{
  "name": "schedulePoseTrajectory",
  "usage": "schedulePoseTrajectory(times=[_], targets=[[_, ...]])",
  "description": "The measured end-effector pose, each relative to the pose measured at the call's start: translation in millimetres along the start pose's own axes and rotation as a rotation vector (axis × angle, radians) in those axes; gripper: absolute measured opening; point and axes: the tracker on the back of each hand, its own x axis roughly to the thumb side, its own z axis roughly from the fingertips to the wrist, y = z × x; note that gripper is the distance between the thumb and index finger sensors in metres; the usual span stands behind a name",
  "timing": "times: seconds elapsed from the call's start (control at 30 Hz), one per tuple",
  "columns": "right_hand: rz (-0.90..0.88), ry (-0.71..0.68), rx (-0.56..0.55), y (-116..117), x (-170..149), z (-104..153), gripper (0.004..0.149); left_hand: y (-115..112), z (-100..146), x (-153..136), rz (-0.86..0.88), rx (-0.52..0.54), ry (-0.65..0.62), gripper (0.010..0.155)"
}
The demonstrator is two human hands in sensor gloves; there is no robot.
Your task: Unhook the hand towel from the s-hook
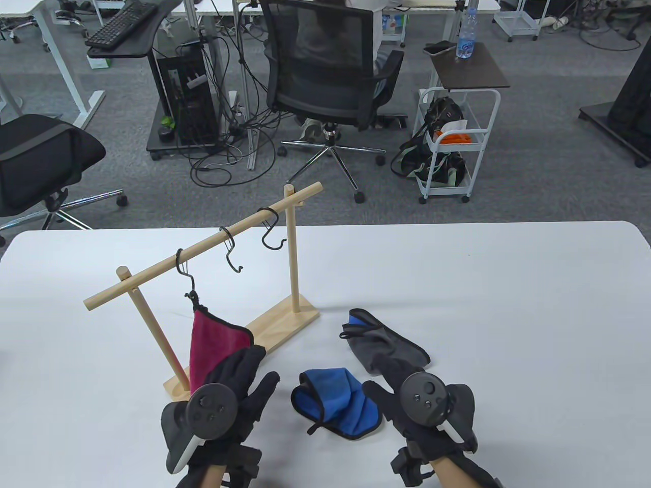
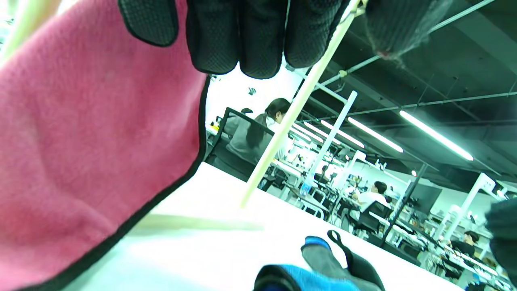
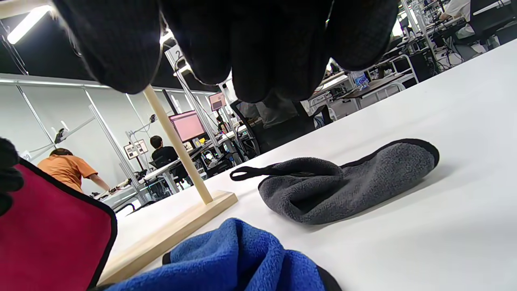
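Observation:
A red hand towel [image 1: 211, 345] hangs by its black loop from the leftmost S-hook [image 1: 184, 269] on the wooden rail [image 1: 203, 249]. My left hand [image 1: 262, 368] is open at the towel's lower right corner. In the left wrist view its fingers [image 2: 250, 36] lie against the towel [image 2: 93, 141] edge, with the thumb apart. My right hand [image 1: 379, 378] is open and empty, low over the table between a blue towel [image 1: 338, 401] and a grey towel [image 1: 386, 340]. Its fingers [image 3: 262, 44] hang above the grey towel [image 3: 347, 182].
Two empty S-hooks [image 1: 231, 251] [image 1: 269, 229] hang further right on the rail. The rack's wooden base [image 1: 274, 325] and two posts stand on the white table [image 1: 508, 330]. Office chairs and a cart stand on the floor beyond the far edge.

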Motion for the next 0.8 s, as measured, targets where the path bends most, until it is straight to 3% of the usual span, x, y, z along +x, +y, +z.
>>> schedulePoseTrajectory(times=[0.43, 0.6, 0.8], targets=[[-0.042, -0.023, -0.016, -3.1, -2.0, 0.3, 0.060, 67.0, 6.5, -3.0, -0.004, 0.236, 0.045, 0.065], [-0.047, -0.021, -0.015, -3.8, -3.3, 1.0, 0.060, 73.5, 4.3, -7.4, 0.010, 0.286, 0.073, 0.068], [-0.033, -0.031, -0.005, -2.1, -2.0, 1.9, 0.060, 65.7, -4.5, -13.5, 0.017, 0.316, 0.142, 0.073]])
